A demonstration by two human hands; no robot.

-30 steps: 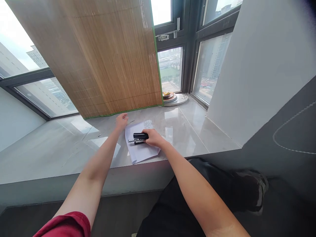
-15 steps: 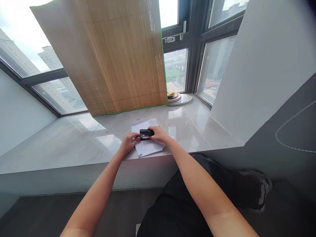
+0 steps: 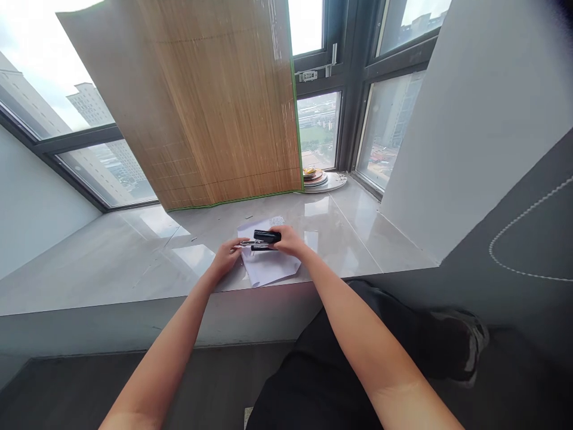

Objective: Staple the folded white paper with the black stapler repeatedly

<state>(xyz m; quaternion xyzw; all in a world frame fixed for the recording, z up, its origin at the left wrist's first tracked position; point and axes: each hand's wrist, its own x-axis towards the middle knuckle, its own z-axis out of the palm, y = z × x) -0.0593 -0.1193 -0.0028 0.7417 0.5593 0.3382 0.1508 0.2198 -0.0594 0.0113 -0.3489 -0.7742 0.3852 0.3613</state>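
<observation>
A black stapler (image 3: 267, 236) lies above a white sheet of paper (image 3: 271, 270) on the window ledge, its top arm raised from its base. My right hand (image 3: 287, 240) is closed around the stapler's right end. From the stapler's left side juts a narrow metal part (image 3: 246, 243), and my left hand (image 3: 227, 255) has its fingertips closed on the tip of it. What exactly lies between those fingertips is too small to make out. The paper is slightly curled at its near edge, with dark print on its far corner.
Behind the paper hangs a bamboo blind (image 3: 224, 107), its lower edge near the ledge (image 3: 134, 257). Stacked plates (image 3: 319, 179) stand in the window corner. Small scraps (image 3: 249, 217) lie on the ledge. A beaded cord (image 3: 505, 230) hangs at the right wall.
My left hand has moved slightly left, away from the stapler's body, and the metal part now shows stretched out between. The stapler's arm and base look farther apart.
</observation>
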